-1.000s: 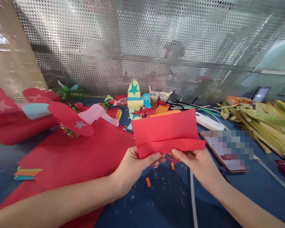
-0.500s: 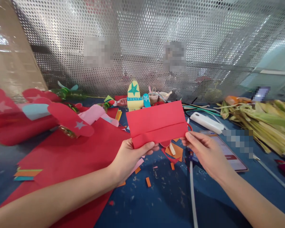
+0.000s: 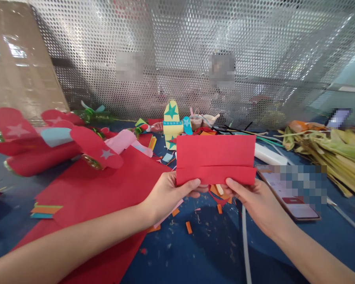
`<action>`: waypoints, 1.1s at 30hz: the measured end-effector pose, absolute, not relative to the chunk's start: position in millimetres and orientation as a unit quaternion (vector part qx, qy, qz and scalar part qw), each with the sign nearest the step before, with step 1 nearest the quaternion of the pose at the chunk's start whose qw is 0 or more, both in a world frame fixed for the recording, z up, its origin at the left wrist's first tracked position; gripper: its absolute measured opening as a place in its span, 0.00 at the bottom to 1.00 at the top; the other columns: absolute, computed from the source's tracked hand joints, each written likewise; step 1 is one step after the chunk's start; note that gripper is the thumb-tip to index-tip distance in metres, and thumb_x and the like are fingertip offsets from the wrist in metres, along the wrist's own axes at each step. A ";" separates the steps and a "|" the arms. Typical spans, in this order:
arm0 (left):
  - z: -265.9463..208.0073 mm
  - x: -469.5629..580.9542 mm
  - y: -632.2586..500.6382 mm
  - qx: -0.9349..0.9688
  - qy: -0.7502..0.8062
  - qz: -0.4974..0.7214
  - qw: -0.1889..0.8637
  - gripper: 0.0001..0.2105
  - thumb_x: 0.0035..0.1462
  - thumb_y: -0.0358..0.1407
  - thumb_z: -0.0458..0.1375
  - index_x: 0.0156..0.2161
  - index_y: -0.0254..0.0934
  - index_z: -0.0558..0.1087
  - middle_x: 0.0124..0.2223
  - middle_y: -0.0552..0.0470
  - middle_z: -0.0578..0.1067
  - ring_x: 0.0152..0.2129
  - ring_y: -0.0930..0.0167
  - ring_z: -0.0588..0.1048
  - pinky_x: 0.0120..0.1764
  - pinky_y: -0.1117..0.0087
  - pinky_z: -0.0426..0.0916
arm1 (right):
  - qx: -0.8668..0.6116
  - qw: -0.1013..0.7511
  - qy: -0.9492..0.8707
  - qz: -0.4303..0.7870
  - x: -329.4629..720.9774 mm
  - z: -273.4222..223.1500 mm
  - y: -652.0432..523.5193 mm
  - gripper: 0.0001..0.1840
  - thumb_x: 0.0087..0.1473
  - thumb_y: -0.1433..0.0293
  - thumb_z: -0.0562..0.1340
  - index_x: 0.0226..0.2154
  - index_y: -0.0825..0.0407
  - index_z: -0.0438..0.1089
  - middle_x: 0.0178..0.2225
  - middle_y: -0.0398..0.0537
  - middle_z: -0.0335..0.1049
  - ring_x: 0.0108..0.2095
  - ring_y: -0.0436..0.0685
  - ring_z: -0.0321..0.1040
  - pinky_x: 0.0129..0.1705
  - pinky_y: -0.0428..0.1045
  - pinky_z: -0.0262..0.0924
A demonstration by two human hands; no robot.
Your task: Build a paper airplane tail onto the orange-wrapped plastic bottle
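Observation:
A folded piece of red paper is held up in front of me above the blue table, with a strip turned up along its lower edge. My left hand grips the lower left corner, thumb on the near face and fingers behind. At the lower right, my right hand pinches it the same way. Under my left forearm lie large red sheets. Small orange paper scraps are scattered below the hands.
Left stands a red paper toy plane with star-marked wings. A yellow paper piece with stars is at the back. On the right are a phone, a white power strip, a white cable and dry corn husks. Perforated metal rises behind.
The red paper has gone from tilted to level and sits further right in view. My right hand has shifted its grip from the right corner to the lower edge, closer to my left hand.

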State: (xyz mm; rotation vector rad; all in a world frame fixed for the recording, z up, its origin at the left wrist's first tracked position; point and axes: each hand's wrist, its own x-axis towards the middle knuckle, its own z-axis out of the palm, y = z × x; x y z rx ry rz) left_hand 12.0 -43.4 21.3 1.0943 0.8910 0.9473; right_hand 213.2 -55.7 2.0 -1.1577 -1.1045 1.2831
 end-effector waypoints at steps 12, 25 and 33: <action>19.8 6.8 -31.3 0.515 0.354 0.411 0.664 0.12 0.54 0.41 0.60 0.38 0.35 0.78 0.37 0.48 0.81 0.36 0.68 0.79 0.42 0.71 0.73 | -0.497 0.525 -0.437 0.536 218.3 2.5 -49.8 0.11 0.42 0.62 0.70 0.28 0.52 0.76 0.26 0.45 0.73 0.28 0.52 0.68 0.34 0.48 0.66; 16.2 -4.4 -7.5 0.518 0.418 0.517 0.538 0.09 0.53 0.38 0.60 0.36 0.37 0.79 0.38 0.52 0.80 0.31 0.73 0.77 0.38 0.73 0.74 | -0.502 0.496 -0.468 0.531 222.6 0.2 -45.1 0.15 0.44 0.60 0.69 0.34 0.50 0.76 0.28 0.45 0.76 0.29 0.50 0.72 0.35 0.45 0.67; 20.8 -7.7 -3.7 0.499 0.399 0.556 0.531 0.11 0.50 0.38 0.62 0.38 0.36 0.78 0.38 0.50 0.80 0.32 0.72 0.77 0.37 0.73 0.74 | -0.512 0.444 -0.485 0.553 216.9 -0.8 -49.9 0.15 0.45 0.60 0.69 0.35 0.51 0.76 0.31 0.49 0.79 0.33 0.54 0.75 0.38 0.46 0.70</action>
